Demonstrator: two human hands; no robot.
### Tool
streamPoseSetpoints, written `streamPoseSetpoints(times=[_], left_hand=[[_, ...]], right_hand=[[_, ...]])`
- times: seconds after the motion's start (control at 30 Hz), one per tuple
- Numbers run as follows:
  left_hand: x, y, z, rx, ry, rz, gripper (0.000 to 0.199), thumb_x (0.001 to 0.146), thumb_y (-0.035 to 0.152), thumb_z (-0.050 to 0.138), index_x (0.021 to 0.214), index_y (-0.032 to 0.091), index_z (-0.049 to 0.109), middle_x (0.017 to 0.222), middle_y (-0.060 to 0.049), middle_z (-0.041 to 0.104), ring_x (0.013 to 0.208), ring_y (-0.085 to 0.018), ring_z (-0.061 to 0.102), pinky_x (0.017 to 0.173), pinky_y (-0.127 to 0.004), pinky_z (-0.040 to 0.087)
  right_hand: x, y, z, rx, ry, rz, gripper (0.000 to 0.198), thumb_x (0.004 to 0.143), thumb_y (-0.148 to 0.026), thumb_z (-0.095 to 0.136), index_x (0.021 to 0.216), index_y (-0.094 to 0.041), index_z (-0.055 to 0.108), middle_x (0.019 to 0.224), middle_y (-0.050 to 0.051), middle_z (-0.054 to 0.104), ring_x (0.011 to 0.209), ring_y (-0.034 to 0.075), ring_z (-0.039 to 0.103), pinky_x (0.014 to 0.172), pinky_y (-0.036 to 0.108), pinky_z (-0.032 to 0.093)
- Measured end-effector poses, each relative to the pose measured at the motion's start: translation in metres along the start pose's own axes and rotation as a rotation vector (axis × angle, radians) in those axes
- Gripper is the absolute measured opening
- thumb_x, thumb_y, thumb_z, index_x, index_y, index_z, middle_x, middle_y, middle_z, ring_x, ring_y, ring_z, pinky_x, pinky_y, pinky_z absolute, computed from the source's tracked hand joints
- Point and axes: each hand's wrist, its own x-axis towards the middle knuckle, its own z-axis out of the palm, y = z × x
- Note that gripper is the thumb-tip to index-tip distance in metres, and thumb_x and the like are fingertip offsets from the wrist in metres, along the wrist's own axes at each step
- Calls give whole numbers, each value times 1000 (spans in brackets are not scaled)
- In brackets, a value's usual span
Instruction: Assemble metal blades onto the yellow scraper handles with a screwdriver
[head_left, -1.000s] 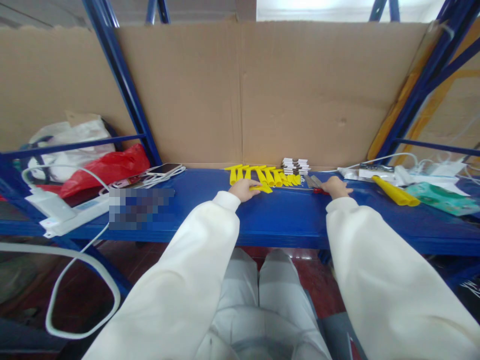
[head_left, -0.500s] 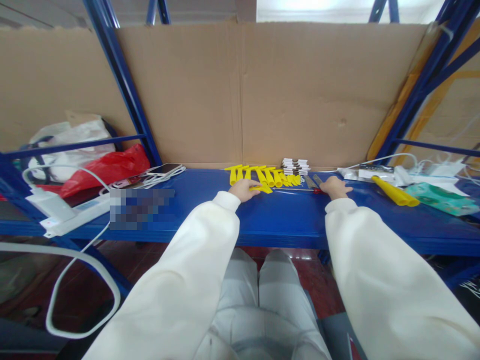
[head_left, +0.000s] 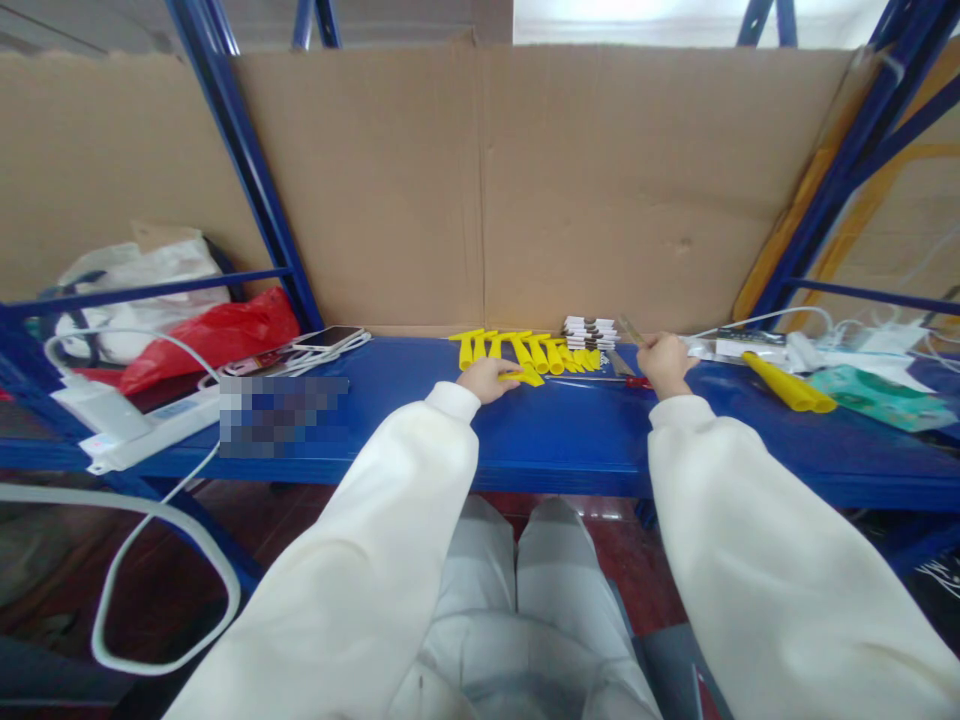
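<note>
My left hand (head_left: 486, 380) is closed on a flared yellow plastic piece (head_left: 532, 377), held low over the blue shelf top (head_left: 420, 420). My right hand (head_left: 664, 362) grips a thin flat tool (head_left: 630, 329), its blade-like end raised and pointing up and to the left; blur hides its exact kind. Just below that hand lies a tool with a red handle (head_left: 637, 382) and a long thin shaft. A flat grey blade (head_left: 619, 363) rests beside it. Several yellow tubular pieces (head_left: 555, 358) stand in a row behind my left hand, followed by small yellow pieces (head_left: 585, 360).
White strips with dark middles (head_left: 591, 332) are stacked at the back. On the right lie a yellow tube (head_left: 791, 385), a green packet (head_left: 885, 395) and cables. A phone (head_left: 330, 338), a white power strip (head_left: 157, 425) and a red bag (head_left: 214, 340) are on the left. Cardboard (head_left: 480, 190) walls the back.
My right hand has closed around the flat tool and lifted it off the shelf, tilting its tip upward. The left hand and its yellow piece have stayed in place.
</note>
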Motion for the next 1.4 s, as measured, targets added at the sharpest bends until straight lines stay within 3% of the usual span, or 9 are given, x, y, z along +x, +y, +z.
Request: streamPoseSetpoints(times=[0.23, 0.33, 0.43, 0.57, 0.7, 0.9, 1.4], left_hand=[[0, 0, -1, -32, 39, -11, 40, 90, 28, 68, 129, 27, 74, 133, -4, 73, 127, -25, 65, 115, -39, 45], [0, 0, -1, -36, 40, 8, 42, 89, 27, 67, 131, 28, 73, 136, -4, 71, 131, -25, 62, 117, -40, 43], [0, -1, -1, -30, 42, 17, 45, 90, 26, 66, 135, 27, 70, 139, -5, 69, 133, -25, 61, 118, -40, 42], [1, -2, 0, -39, 54, 28, 46, 90, 25, 66, 136, 28, 69, 140, -6, 68, 133, -25, 60, 118, -40, 42], [1, -2, -2, -11, 66, 27, 45, 90, 24, 67, 135, 30, 69, 137, -4, 70, 133, -25, 60, 117, -42, 42], [1, -2, -2, 36, 73, 32, 46, 90, 21, 68, 136, 27, 69, 135, -7, 71, 127, -25, 63, 115, -41, 44], [5, -10, 5, 178, 33, 238, 44, 94, 22, 63, 136, 33, 68, 113, -6, 68, 107, -22, 65, 100, -39, 50]], right_hand=[[-15, -27, 2, 231, -16, -415, 16, 90, -24, 57, 89, -18, 72, 108, 16, 70, 105, 29, 64, 97, 40, 49], [-28, -42, 8, 393, -179, -584, 13, 86, -26, 62, 79, -19, 70, 95, 10, 73, 94, 24, 66, 90, 36, 50], [-39, -54, 15, 511, -399, -664, 14, 80, -28, 65, 70, -19, 67, 81, 4, 72, 82, 20, 65, 80, 31, 50], [-46, -67, 16, 544, -652, -646, 12, 75, -28, 65, 68, -19, 68, 66, -1, 67, 66, 15, 60, 65, 26, 48], [-55, -81, 8, 524, -857, -561, 8, 75, -22, 67, 68, -19, 69, 63, 0, 67, 60, 13, 58, 60, 24, 46], [-66, -89, 7, 546, -935, -464, 12, 76, -12, 66, 66, -19, 63, 59, -2, 61, 56, 11, 55, 56, 22, 41], [-59, -70, 32, 684, -1016, -489, 23, 69, -34, 78, 69, -20, 61, 62, -3, 58, 60, 12, 51, 57, 26, 37]])
